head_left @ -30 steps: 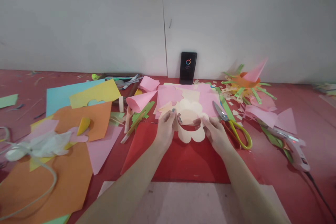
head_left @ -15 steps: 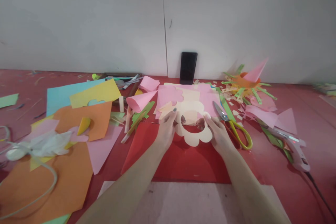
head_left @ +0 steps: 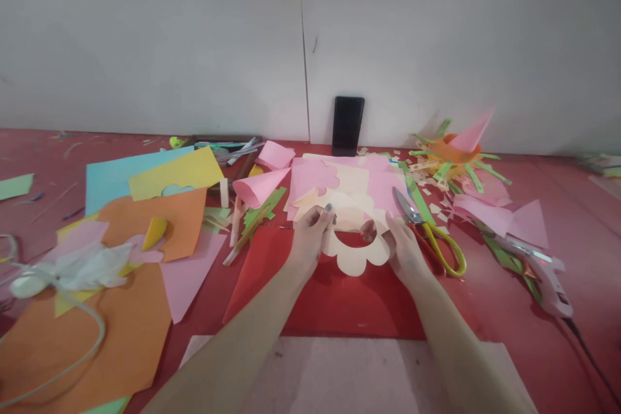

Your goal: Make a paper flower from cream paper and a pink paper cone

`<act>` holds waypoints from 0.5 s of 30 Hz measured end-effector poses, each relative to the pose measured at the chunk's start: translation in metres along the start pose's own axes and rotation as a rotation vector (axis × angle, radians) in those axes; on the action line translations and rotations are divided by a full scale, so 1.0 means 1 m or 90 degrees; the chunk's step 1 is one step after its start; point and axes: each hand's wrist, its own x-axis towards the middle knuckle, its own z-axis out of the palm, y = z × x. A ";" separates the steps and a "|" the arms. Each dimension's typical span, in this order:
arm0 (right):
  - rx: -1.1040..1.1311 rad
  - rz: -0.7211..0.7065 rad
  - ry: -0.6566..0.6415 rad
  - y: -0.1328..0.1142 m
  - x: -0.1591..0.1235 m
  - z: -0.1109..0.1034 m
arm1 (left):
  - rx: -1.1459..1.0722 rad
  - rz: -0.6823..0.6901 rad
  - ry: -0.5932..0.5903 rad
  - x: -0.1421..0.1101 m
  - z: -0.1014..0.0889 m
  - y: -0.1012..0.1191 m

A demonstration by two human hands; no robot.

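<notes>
Between my two hands is a cream paper flower ring (head_left: pixel 352 260), scalloped at its outer edge and with a round hole in the middle. My left hand (head_left: pixel 309 235) pinches its left side between thumb and fingers. On the right side, my right hand (head_left: pixel 403 247) grips it, fingers partly hidden behind the paper. The ring is held above a red sheet (head_left: pixel 359 310). Behind it lie pink paper (head_left: pixel 310 176) and cream paper (head_left: pixel 353 180), so the ring's far edge blends in. Scissors with yellow handles (head_left: pixel 444 247) lie just right of my right hand.
A black phone (head_left: pixel 348 126) leans on the wall. To the right are an orange and green paper craft (head_left: pixel 456 149) and a corded glue gun (head_left: pixel 548 278). Orange sheets (head_left: pixel 116 336), a white cable (head_left: pixel 99 330) and a pink paper cone (head_left: pixel 257 189) lie left.
The flower ring has tilted slightly and its near edge sits a little lower. My left fingers have shifted a bit on its rim. Everything else stays put.
</notes>
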 end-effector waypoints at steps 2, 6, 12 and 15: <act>-0.031 -0.023 -0.014 0.001 0.000 0.000 | 0.009 0.008 0.023 0.000 0.000 0.000; -0.126 -0.093 0.008 0.005 0.002 -0.002 | 0.008 0.016 0.034 -0.001 0.000 -0.001; -0.191 -0.173 0.062 0.005 0.004 -0.006 | -0.009 0.013 -0.002 0.000 -0.001 -0.003; -0.239 -0.180 0.086 0.005 0.004 -0.006 | -0.024 0.009 0.011 0.000 -0.001 -0.004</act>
